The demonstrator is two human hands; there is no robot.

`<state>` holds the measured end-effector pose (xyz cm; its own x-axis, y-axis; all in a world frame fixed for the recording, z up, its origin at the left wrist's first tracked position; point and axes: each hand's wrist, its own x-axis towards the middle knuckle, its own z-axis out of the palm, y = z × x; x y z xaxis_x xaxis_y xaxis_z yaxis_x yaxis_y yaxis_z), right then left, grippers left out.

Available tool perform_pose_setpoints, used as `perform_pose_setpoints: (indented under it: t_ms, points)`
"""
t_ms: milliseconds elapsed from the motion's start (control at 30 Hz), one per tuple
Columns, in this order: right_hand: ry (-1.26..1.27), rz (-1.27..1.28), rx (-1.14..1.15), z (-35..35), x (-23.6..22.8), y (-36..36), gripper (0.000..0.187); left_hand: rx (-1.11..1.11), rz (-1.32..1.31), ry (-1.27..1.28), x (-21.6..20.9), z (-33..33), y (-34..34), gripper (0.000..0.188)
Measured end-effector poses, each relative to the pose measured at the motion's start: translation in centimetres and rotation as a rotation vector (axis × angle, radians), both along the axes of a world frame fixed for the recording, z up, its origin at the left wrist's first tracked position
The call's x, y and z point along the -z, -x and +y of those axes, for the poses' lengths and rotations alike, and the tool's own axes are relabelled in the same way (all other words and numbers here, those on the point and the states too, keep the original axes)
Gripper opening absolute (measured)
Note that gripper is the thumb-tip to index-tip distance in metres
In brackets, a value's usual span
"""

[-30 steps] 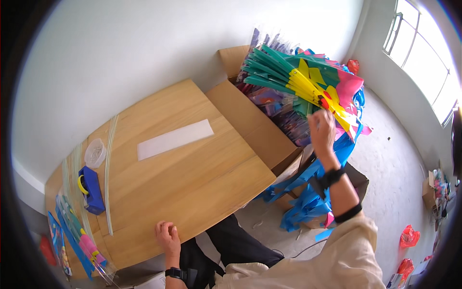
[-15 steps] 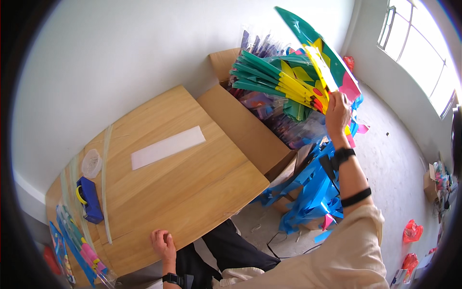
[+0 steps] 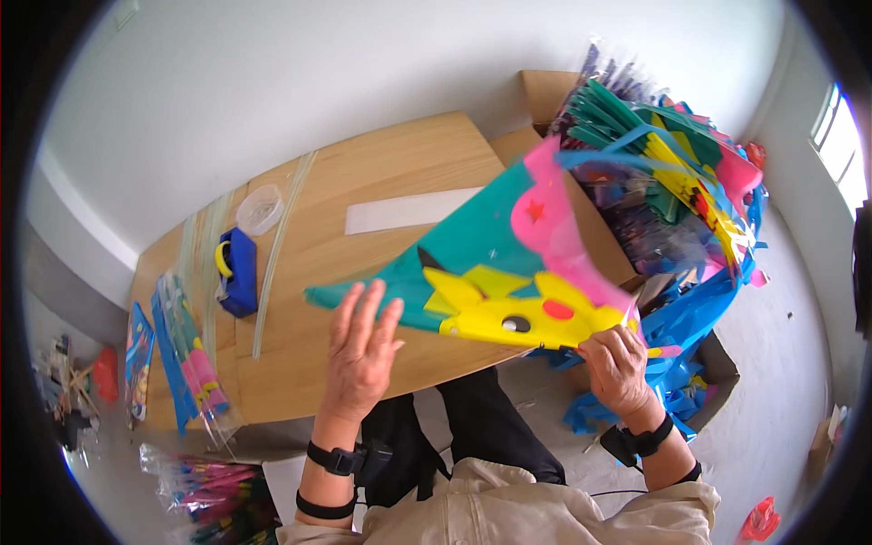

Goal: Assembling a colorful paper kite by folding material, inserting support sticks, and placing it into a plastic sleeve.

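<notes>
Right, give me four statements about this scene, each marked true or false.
1. The right hand grips the tapering green, yellow and pink plastic sheet near a corner. True.
2. The left hand is clenched. False: its fingers extend across the sheet's narrow green end.
3. The blue plastic tape dispenser rests on the pale wooden table. True.
4. The white rectangular strip lies beneath the table. False: it lies on top.
</notes>
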<state>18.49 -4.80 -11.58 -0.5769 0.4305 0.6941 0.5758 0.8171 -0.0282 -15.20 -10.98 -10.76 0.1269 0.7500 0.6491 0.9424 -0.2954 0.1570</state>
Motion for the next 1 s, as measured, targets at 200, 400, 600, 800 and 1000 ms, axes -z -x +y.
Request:
perform_pose_setpoints:
  t_ms: [200,400,600,800,1000]
  points:
    - [0.247,-0.075,-0.120,-0.2,-0.3,1.2,0.024,0.269,-0.099,0.205,0.5,-0.7,2.3,0.011]
    - [0.759,-0.107,0.276,6.2,3.1,-5.8,0.022,0.169,-0.429,0.852,-1.8,1.2,9.7,0.011]
    - [0.779,0.047,0.512,11.5,7.6,-14.1,0.019,-0.449,0.051,0.145,-0.8,4.4,18.9,0.011]
    - [0.452,0.328,0.785,12.7,10.1,-24.6,0.025,-0.645,0.140,-0.740,-7.1,-0.5,21.6,0.030]
    - [0.421,0.144,1.137,12.2,10.4,-31.9,0.047,-0.264,0.299,-0.006,7.7,-0.1,16.0,0.036]
